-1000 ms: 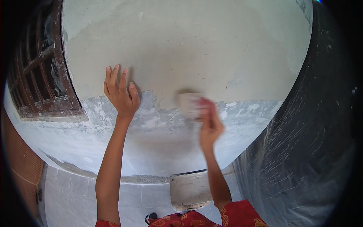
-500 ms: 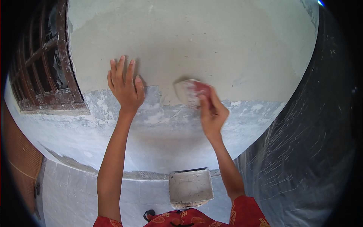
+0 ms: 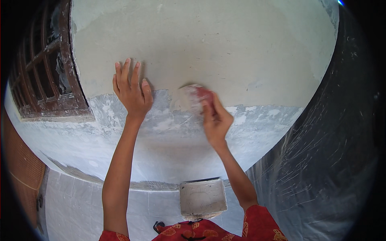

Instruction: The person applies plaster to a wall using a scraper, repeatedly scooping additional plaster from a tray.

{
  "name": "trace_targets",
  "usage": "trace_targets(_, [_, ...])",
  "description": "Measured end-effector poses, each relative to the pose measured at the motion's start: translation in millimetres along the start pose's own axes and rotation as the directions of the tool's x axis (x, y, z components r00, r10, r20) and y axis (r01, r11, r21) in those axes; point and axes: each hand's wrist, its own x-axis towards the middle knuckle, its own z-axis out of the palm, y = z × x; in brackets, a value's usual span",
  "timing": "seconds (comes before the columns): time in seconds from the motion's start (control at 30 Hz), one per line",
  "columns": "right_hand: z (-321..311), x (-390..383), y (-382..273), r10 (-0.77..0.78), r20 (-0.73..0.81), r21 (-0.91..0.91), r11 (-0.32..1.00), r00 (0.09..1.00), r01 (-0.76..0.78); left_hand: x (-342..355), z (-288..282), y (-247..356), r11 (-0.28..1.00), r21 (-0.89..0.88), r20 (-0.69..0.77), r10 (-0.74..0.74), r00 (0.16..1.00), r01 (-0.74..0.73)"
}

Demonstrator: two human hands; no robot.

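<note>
My right hand (image 3: pixel 217 122) grips a red putty scraper (image 3: pixel 204 95), its face smeared with pale filler. The scraper lies against the wall (image 3: pixel 241 52), just above the line where a smooth cream coat meets the patchy grey-white surface below. Slightly blurred, its blade edge points to the upper left. To the left, my left hand (image 3: pixel 134 94) rests on the cream coat with fingers spread, holding nothing.
A brown wooden window frame (image 3: pixel 76 68) with dark panes borders the wall at left. Below stands a putty-crusted rectangular container (image 3: pixel 203 197) on grey floor tiles (image 3: pixel 161 205). Clear plastic sheeting (image 3: pixel 305 172) hangs at right. A woven brown panel (image 3: pixel 24 160) is at far left.
My right hand has slid the scraper a short way to the left along the wall. My left hand stays on nearly the same spot.
</note>
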Motion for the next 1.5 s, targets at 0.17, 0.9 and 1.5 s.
trace_targets(0.17, [-57.1,41.8,-16.7,0.154,-0.367,0.096,0.987,0.917,-0.128,3.9,-4.3,4.8,0.996,0.067,0.058,0.055,0.997,-0.058])
trace_targets(0.9, [31.4,-45.7,1.7,-0.102,-0.051,-0.060,0.993,0.993,0.099,-0.6,0.1,-0.3,1.000,0.010,0.003,0.027,1.000,-0.027])
trace_targets(1.5, [-49.5,20.1,14.7,0.276,-0.276,0.172,0.957,0.921,-0.236,-0.2,-11.6,1.0,0.998,0.046,0.015,0.033,0.999,-0.033])
